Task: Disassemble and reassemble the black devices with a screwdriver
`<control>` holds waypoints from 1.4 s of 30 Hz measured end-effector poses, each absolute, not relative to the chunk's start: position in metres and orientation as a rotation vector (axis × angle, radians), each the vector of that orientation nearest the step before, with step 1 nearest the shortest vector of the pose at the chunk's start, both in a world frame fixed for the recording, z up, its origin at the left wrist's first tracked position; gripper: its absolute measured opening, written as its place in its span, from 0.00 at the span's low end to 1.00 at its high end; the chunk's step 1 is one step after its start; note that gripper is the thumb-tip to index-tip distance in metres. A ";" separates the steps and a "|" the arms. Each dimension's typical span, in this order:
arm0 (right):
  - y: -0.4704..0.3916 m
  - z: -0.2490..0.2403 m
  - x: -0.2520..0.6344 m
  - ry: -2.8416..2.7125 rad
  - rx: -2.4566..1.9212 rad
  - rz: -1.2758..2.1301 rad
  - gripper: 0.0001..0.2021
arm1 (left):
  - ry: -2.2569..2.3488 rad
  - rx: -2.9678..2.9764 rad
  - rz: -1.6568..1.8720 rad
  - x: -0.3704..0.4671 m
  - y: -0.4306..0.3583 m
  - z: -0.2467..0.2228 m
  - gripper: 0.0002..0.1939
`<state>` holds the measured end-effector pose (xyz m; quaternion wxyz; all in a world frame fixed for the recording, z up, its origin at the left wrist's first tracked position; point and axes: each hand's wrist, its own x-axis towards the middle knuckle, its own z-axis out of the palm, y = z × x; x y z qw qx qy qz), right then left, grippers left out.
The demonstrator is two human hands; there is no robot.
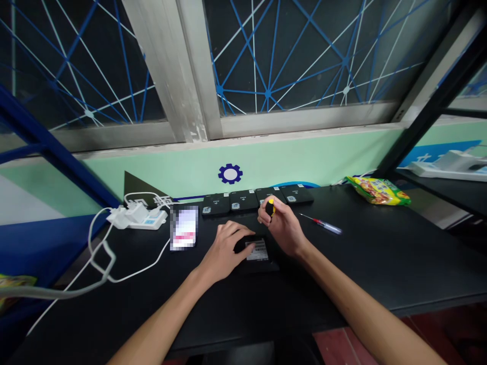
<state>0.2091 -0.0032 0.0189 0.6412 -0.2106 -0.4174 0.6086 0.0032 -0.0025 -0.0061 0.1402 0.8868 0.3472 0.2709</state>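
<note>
Under the left hand's (226,251) parted thumb and forefinger, a labelled black case (257,250) lies on the table (373,253). The right hand's (284,227) fingers close round a yellow-and-black tool handle (270,208) nearby; tip hidden. Recommended: brace the case firmly, align the tool squarely, press evenly.

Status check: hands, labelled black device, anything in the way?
Left hand on labelled black device. Right hand gripping yellow-and-black tool, tip not visible. Nearest clutter: flat black boxes behind, loose screwdriver to the right.
</note>
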 end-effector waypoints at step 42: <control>-0.011 0.030 0.213 -0.688 -0.153 1.649 0.20 | 0.948 2.490 0.950 0.010 -0.003 -0.011 0.05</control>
